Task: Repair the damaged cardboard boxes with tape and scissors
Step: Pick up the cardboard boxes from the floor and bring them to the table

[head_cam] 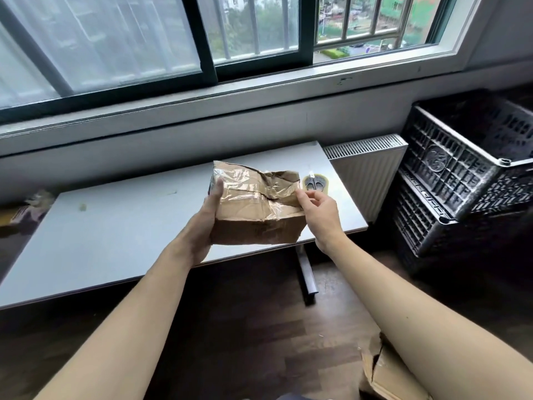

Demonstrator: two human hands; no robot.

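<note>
Torn cardboard [386, 373] nearest — left hand [206, 215] grips taped box [256, 209].
</note>
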